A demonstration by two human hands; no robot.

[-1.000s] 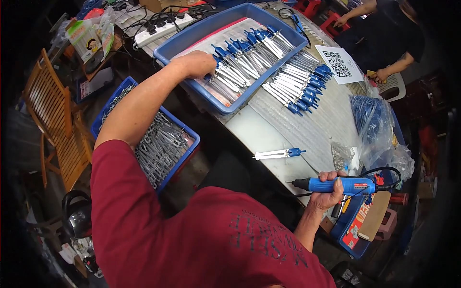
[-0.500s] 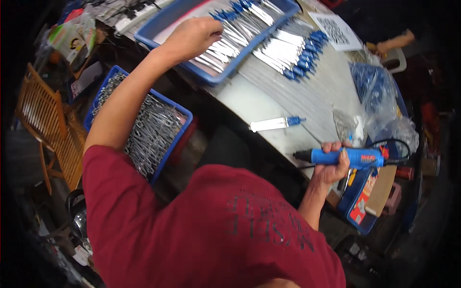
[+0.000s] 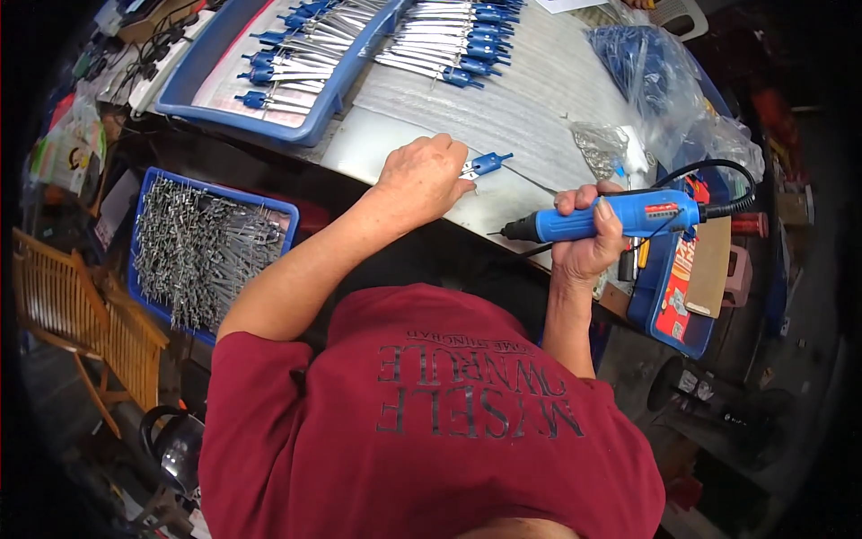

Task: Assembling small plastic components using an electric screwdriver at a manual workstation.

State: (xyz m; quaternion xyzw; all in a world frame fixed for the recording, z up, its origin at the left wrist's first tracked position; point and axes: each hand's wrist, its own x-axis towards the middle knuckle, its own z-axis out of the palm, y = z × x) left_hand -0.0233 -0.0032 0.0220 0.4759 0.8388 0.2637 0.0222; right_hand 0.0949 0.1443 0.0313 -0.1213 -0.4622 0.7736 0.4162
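Observation:
My left hand is closed over a slim metal part with a blue end piece, low over the near edge of the worktable. Most of its metal length is hidden under my fingers; the blue end points right. In my right hand is a blue electric screwdriver with a black nose and a thin bit. The bit points left, below the part and apart from it. Beyond my left hand, a blue tray holds several similar blue-ended parts, and more lie in a row on the table.
At my left, a blue bin is heaped with metal pieces near a wooden folding chair. Clear plastic bags lie at the back right. A smaller blue bin stands at the right, below the screwdriver's black cable.
My left hand has come from the tray toward me and closed over the part that lay alone on the table. The screwdriver has shifted up and left in view.

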